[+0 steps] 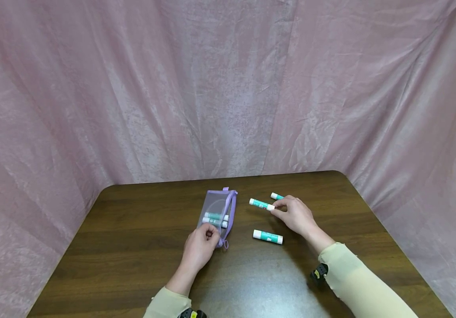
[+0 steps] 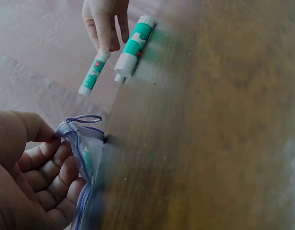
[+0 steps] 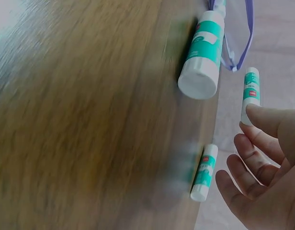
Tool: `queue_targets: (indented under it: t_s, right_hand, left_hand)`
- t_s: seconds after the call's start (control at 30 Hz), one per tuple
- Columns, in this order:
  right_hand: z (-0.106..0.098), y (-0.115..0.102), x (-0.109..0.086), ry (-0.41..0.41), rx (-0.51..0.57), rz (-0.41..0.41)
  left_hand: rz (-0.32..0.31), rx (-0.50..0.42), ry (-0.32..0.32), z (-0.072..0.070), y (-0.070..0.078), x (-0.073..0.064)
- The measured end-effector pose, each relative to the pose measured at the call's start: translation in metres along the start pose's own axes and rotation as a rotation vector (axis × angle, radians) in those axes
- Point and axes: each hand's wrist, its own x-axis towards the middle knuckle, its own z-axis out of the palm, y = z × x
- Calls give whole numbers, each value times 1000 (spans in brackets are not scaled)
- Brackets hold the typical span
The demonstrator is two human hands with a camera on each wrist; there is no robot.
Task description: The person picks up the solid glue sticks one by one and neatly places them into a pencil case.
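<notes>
My right hand [image 1: 296, 216] pinches one white end of a green-and-white glue stick [image 1: 261, 204] between thumb and fingertips, holding it above the table. In the right wrist view that glue stick [image 3: 251, 91] points away from the palm. My left hand [image 1: 201, 245] pinches the near edge of a purple-trimmed mesh zipper pouch [image 1: 214, 201], its zipper side toward the right. Through the mesh two glue sticks [image 1: 215, 222] show, lying side by side. The left wrist view has the thumb and forefinger at the pouch corner [image 2: 66, 128], beside the zipper's ring.
A thicker glue stick [image 1: 267, 236] lies on the brown wooden table [image 1: 140, 229] between the hands. Another glue stick [image 1: 277, 196] lies behind the right hand, partly covered by it. A pink curtain [image 1: 228, 88] hangs beyond the table's far edge.
</notes>
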Motion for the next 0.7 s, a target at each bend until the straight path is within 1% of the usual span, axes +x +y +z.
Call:
queue_targets:
  t_s: [0.1,0.2,0.43,0.57,0.7]
  right_hand:
    - [4,-5,3,-13,-7,-14]
    - [8,-9,6,-22,-8,-27]
    - [17,-18,13,-35,-17,-60]
    - [23,-25,16,-58,-25,-63]
    - [27,-31,19,-64,-43,-88]
  left_hand:
    - [-16,-3,-7,0,0,0]
    - [-18,-1,-9,0,0,0]
    - [12,-1,3,1,1,0]
    - [-2,-2,-1,0,0,0]
    - [-14,-10,-12,0,1,0]
